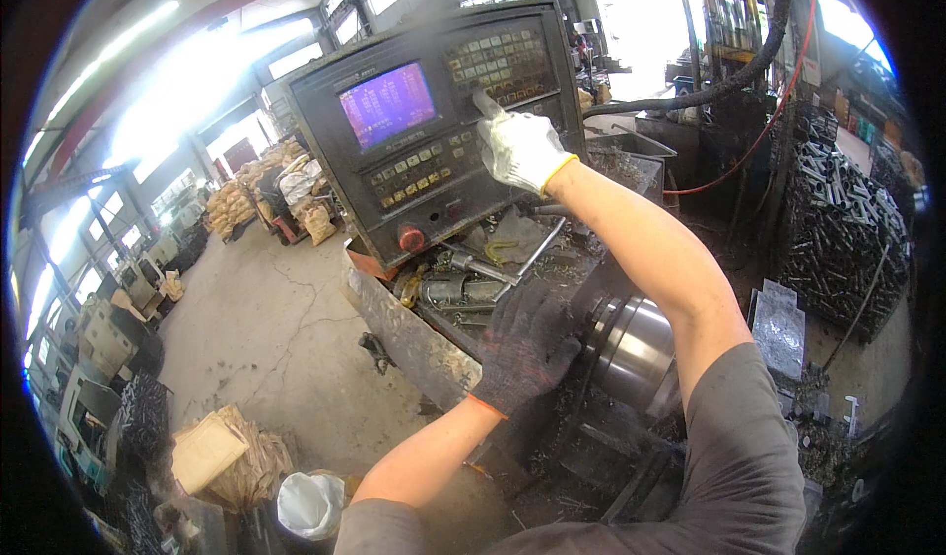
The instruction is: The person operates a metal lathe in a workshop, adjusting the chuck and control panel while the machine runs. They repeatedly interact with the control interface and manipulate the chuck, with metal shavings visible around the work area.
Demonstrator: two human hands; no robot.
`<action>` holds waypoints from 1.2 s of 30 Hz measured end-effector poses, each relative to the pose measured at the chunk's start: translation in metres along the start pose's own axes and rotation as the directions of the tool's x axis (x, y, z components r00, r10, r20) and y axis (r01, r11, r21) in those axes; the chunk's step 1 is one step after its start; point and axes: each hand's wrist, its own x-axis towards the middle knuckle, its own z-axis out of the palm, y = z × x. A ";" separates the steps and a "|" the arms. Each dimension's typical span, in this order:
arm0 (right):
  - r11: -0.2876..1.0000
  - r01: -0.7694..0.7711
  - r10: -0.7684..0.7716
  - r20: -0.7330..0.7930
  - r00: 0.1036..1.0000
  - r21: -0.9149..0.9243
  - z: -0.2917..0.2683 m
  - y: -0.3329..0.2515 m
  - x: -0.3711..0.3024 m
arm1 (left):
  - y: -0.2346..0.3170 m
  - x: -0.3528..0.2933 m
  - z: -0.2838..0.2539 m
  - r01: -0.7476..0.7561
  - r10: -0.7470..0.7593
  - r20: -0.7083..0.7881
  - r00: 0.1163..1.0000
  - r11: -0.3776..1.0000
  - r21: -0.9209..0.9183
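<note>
My right hand [528,151], in a white knit glove with a yellow cuff, is raised to the control panel [325,151] of a metalworking machine. One outstretched, greyish fingertip is at the dark keypad [498,67]; I see nothing held. The panel also has a lit purple screen [387,107], rows of small buttons and a red knob [411,239]. Below it, my left hand [522,348] wears a dark glove with a red cuff. Its fingers are stretched out beside the shiny metal chuck [631,350]; whether they touch anything beneath is unclear.
Tools and a T-shaped metal handle [532,255] lie on the machine under the panel. Metal parts fill a large bin [847,230] at right. Stacked sacks [251,195], folded cardboard [222,452] and a white bag-lined bucket [309,505] stand at left. A black hose [729,84] hangs behind.
</note>
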 end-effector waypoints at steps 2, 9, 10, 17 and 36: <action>0.999 0.028 -0.028 0.012 1.000 -0.027 0.008 0.002 -0.002 | 0.001 0.000 0.000 0.006 -0.006 -0.010 1.000 1.000 0.008; 0.964 0.067 -0.094 -0.093 0.991 -0.259 0.036 -0.006 0.007 | 0.000 0.002 0.000 -0.002 0.002 -0.003 1.000 1.000 -0.021; 0.944 0.072 -0.088 -0.037 0.995 -0.323 0.035 -0.008 0.006 | -0.001 0.001 0.000 -0.025 0.025 -0.004 1.000 0.999 -0.031; 0.994 -0.012 -0.009 -0.189 0.982 -0.106 -0.008 0.004 0.005 | 0.003 0.002 -0.003 0.023 -0.023 0.033 0.999 1.000 -0.005; 0.981 -0.078 0.074 -0.029 0.997 -0.175 -0.007 0.018 0.046 | -0.002 0.002 0.003 -0.095 0.098 -0.064 0.993 0.994 0.051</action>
